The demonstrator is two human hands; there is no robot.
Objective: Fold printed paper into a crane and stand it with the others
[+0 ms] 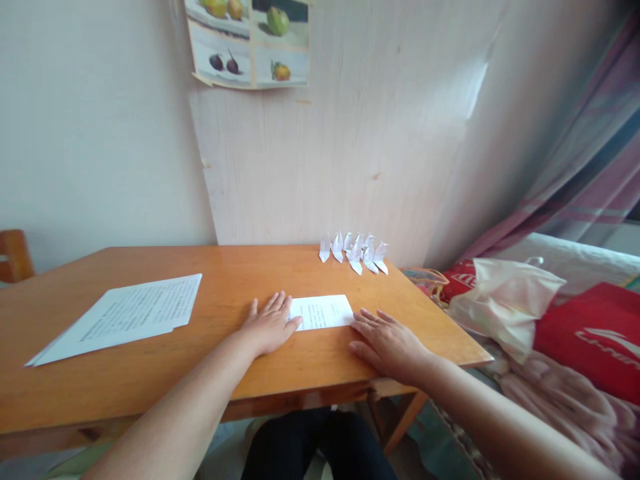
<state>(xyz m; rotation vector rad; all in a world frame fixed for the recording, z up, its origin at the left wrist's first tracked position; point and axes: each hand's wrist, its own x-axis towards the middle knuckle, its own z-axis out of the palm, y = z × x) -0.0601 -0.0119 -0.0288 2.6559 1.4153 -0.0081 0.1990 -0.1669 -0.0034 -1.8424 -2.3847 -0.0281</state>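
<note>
A small rectangular sheet of printed paper (pixel 323 312) lies flat on the wooden table (pixel 240 267) in front of me. My left hand (pixel 270 327) rests palm down at its left edge, fingers spread, the fingertips touching or just beside the paper. On the other side, my right hand (pixel 385 340) lies flat with its fingertips at the paper's right edge. Neither hand grips anything. Several folded white paper figures (pixel 356 253) with print on them stand together near the table's back edge. Whether the sheet is folded or a single layer, I cannot tell.
A stack of printed sheets (pixel 135 313) lies on the table's left part. Right of the table are a white plastic bag (pixel 505 297) and a red bag (pixel 590 340) on a cloth-covered surface. A fruit poster (pixel 250 43) hangs on the wall behind.
</note>
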